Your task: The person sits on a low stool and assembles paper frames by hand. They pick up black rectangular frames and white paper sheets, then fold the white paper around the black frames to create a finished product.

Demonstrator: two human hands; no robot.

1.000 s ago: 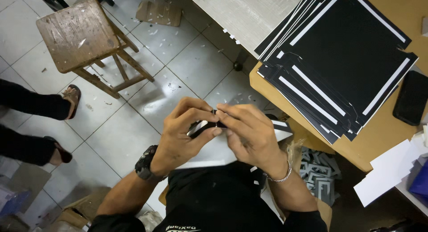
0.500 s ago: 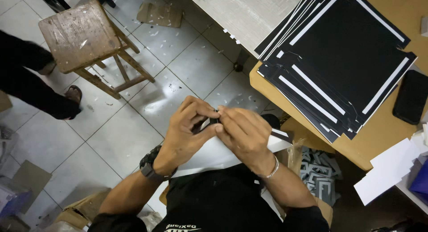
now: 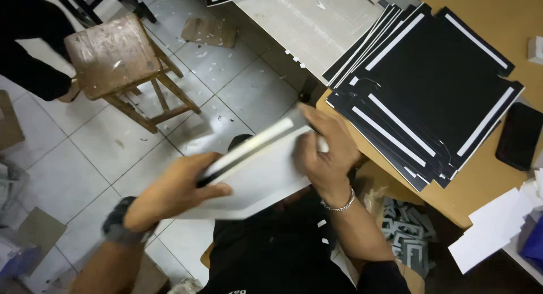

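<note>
A: What is seen, from the biggest thing down?

B: A brown worktable (image 3: 486, 186) is found at the right edge of the head view, and a pale grey board (image 3: 308, 22) is laid at the top. A stack of flat black card blanks (image 3: 430, 90) with white strips is fanned out on the table, reaching its near corner.

A: And on the floor?

B: A worn wooden stool (image 3: 113, 59) is stood on the white tiles at upper left, and another person's dark trouser leg (image 3: 28, 45) is seen just beside it.

A: Where is the piece being handled?

B: A folded card piece (image 3: 257, 167), white on its broad face with a black edge, is held over the lap, tilted, between both hands and just off the table corner. It is blurred by motion.

A: How is it gripped?

B: The left hand (image 3: 172, 192) is closed on its lower left end, thumb laid over the top and fingers curled under. The right hand (image 3: 325, 152) is closed round its upper right end, fingers wrapped over the edge.

A: Smaller things?

B: A black phone (image 3: 519, 137) is laid flat on the table at far right. White paper sheets (image 3: 492, 229) are stacked below it. A black wristwatch (image 3: 116, 223) is worn on the left wrist, and a silver bracelet (image 3: 339, 205) on the right.
</note>
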